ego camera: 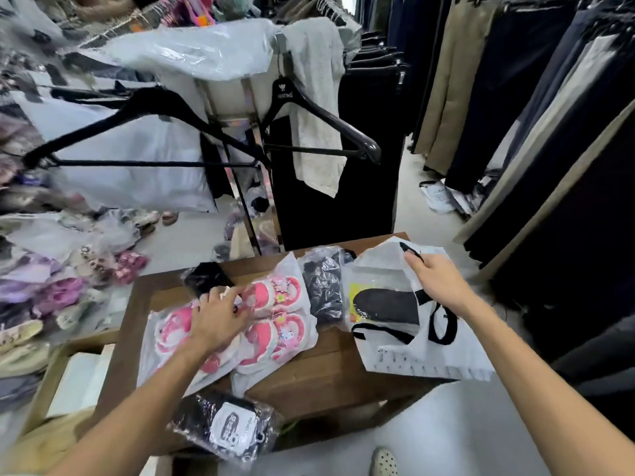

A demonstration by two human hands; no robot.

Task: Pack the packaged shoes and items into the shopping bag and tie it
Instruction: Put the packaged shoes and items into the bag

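A white shopping bag (433, 355) with black handles lies on the right of the brown box top (330, 379). My right hand (436, 280) holds its upper edge up, so the mouth gapes; a dark packaged item (385, 307) with a yellow label sits inside. My left hand (220, 317) rests on two clear packs of pink-and-white shoes (285, 324), fingers curled at the pack's edge. A pack of dark items (323, 290) lies between the shoes and the bag. Another black pack (206, 276) lies behind my left hand, and one with a white label (230, 424) hangs over the front edge.
Black hangers (319, 125) and a clothes rack stand just behind the box. Bagged shoes (51, 290) pile up on the left. Dark trousers (549, 132) hang along the right. A shoe toe (385, 462) shows on the pale floor below.
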